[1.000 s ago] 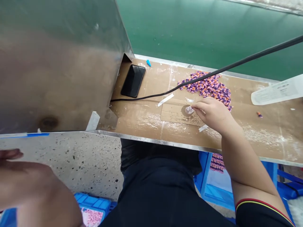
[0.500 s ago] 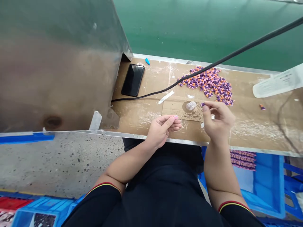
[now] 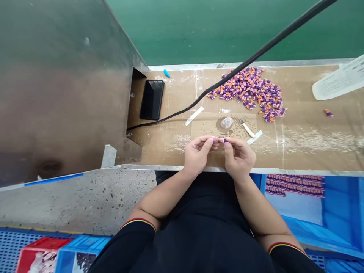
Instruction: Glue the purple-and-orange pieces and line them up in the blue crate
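Note:
My left hand (image 3: 198, 152) pinches a small pink piece (image 3: 215, 138) between thumb and forefinger. Facing it, my right hand (image 3: 239, 154) pinches a small purple-and-pink piece (image 3: 223, 140). The two pieces are close together, and I cannot tell whether they touch. Just beyond the hands, a small clear cup (image 3: 226, 123) sits on a speckled cardboard sheet (image 3: 207, 123). A white-handled knife (image 3: 247, 129) lies to its right. Farther back is a pile of small purple, pink and orange pieces (image 3: 250, 89).
A black cable (image 3: 199, 98) crosses above the bench from a metal housing (image 3: 71, 83). A phone (image 3: 151, 99) and a blue cap-like piece (image 3: 166, 73) lie left. At right are a white bottle (image 3: 338, 81) and a loose piece (image 3: 328, 112). Below right, a blue crate (image 3: 341, 212) holds rows of pieces.
My right hand has moved left and towards me with the purple piece, up to the pink piece in my left hand. The knife has come into sight. The camera view has shifted slightly.

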A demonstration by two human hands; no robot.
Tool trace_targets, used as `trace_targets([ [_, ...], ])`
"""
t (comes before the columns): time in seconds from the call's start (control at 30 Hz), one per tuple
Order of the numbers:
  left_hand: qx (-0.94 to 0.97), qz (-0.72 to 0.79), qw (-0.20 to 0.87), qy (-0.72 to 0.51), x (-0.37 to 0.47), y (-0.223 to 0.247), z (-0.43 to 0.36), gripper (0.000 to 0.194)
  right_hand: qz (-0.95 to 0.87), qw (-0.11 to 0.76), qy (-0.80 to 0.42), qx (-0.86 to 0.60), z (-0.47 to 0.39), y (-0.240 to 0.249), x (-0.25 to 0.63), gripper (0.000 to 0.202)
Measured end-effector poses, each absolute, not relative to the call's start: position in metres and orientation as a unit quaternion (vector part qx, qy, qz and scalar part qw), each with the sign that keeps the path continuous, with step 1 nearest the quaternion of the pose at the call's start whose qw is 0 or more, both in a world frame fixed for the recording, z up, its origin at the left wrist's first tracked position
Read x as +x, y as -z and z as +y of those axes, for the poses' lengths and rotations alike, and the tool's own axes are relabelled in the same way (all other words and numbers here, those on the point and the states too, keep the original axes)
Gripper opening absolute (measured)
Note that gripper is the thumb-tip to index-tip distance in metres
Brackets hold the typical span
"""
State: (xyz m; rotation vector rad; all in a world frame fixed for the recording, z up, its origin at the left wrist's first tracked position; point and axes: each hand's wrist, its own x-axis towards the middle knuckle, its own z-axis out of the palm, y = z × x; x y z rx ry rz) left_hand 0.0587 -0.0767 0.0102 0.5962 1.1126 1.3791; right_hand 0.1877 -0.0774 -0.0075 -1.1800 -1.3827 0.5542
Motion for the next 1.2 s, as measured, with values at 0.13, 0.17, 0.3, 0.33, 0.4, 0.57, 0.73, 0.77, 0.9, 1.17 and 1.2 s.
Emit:
trace_targets([
  [0.13,0.354,0.508,0.505,-0.601,0.059,-0.006,-0.081,0.037,-0.575,0.600,-0.275,-0.484,-0.078,0.005,0.187,0.010],
  [0.17,0.373,0.517,0.485,-0.599,0.059,-0.005,-0.083,0.035,-0.573,0.602,-0.283,-0.479,-0.078,0.005,0.188,0.010],
  [0.3,0.445,0.541,0.442,-0.561,0.057,0.000,-0.086,0.034,-0.584,0.584,-0.315,-0.468,-0.080,0.006,0.192,0.008],
  [0.33,0.463,0.540,0.439,-0.549,0.056,0.001,-0.086,0.034,-0.588,0.579,-0.323,-0.463,-0.080,0.006,0.192,0.008],
  [0.4,0.489,0.532,0.437,-0.535,0.053,0.001,-0.085,0.032,-0.589,0.578,-0.336,-0.453,-0.081,0.007,0.193,0.010],
  [0.57,0.432,0.504,0.506,-0.551,0.047,-0.006,-0.079,0.031,-0.559,0.608,-0.336,-0.452,-0.079,0.007,0.193,0.012],
  [0.73,0.256,0.476,0.626,-0.563,0.051,-0.011,-0.075,0.040,-0.561,0.609,-0.324,-0.458,-0.078,0.011,0.195,0.009],
  [0.77,0.232,0.472,0.638,-0.563,0.052,-0.012,-0.075,0.041,-0.568,0.601,-0.322,-0.461,-0.079,0.011,0.196,0.010],
  [0.9,0.184,0.455,0.658,-0.571,0.055,-0.017,-0.073,0.041,-0.597,0.576,-0.297,-0.473,-0.081,0.011,0.197,0.012],
  [1.17,0.190,0.452,0.646,-0.585,0.056,-0.016,-0.075,0.039,-0.637,0.568,-0.235,-0.465,-0.076,0.003,0.194,0.012],
  [1.2,0.192,0.456,0.641,-0.587,0.057,-0.015,-0.075,0.039,-0.639,0.571,-0.232,-0.461,-0.075,0.002,0.194,0.012],
])
